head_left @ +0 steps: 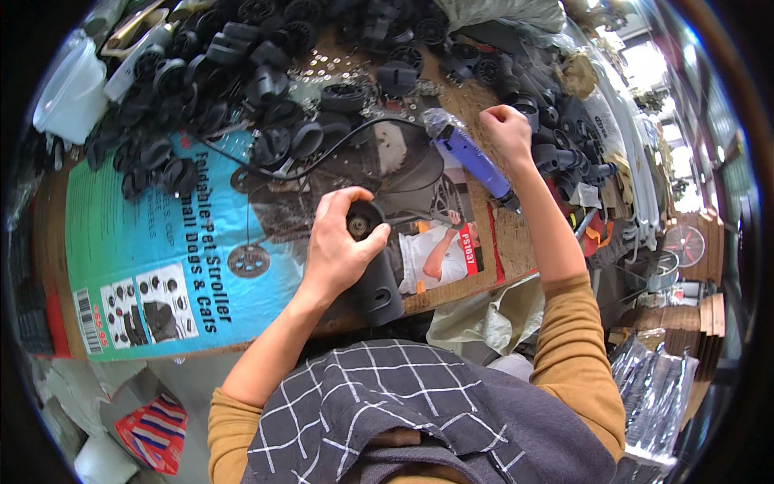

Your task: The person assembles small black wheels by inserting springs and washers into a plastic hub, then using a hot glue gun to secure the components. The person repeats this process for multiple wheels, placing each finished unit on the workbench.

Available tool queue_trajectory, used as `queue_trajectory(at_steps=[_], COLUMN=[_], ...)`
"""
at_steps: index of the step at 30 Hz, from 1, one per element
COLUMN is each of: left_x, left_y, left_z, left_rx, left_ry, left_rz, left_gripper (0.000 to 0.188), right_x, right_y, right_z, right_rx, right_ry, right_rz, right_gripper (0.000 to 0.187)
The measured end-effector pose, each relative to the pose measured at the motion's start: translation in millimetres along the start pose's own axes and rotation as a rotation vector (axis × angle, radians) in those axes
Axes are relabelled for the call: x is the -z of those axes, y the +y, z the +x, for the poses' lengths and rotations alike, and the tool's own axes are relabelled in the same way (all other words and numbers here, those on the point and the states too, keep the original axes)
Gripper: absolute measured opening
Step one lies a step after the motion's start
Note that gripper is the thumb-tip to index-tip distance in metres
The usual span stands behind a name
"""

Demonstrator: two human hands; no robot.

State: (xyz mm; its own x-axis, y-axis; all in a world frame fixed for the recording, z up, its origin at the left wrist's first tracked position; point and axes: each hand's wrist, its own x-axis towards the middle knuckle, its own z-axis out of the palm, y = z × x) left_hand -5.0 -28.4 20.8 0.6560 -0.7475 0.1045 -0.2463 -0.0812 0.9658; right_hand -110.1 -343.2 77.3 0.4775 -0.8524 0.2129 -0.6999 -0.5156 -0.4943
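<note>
My left hand (332,246) is closed round the upper end of a long black plastic part (380,292), thumb on one side and fingers on the other. A round socket with a metal centre faces up between the thumb and fingers. The part's lower end reaches the front edge of the table. My right hand (508,133) is raised at the right with its fingers curled together; what they hold, if anything, is hidden. Just left of it lies a blue electric screwdriver (474,160) with clear plastic wrapped at its far end and a black cord (322,159).
Black plastic wheels and fittings (266,73) are heaped along the back, with more black parts (556,149) at the right. Small metal washers (326,66) lie scattered among them. A printed cardboard sheet (266,302) covers the worktop. A white tub (71,89) stands back left.
</note>
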Motion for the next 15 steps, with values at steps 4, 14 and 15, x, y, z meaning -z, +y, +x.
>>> queue_trajectory(at_steps=[4,14,15], left_x=[-2,-3,-5], left_y=[2,-5,-5], left_z=[0,-6,-8], left_rx=[-0.080,-0.203,-0.242], left_ry=[0.033,0.146,0.178], left_rz=[0.066,0.165,0.200], left_gripper=[0.043,0.048,0.050], right_x=[-37,-29,-25], right_y=[40,-22,-36], right_z=[56,5,-26], right_rx=[-0.184,-0.132,-0.099], right_ry=[-0.173,-0.303,-0.384], right_rz=[-0.234,0.501,0.657], right_gripper=[0.038,0.023,0.019])
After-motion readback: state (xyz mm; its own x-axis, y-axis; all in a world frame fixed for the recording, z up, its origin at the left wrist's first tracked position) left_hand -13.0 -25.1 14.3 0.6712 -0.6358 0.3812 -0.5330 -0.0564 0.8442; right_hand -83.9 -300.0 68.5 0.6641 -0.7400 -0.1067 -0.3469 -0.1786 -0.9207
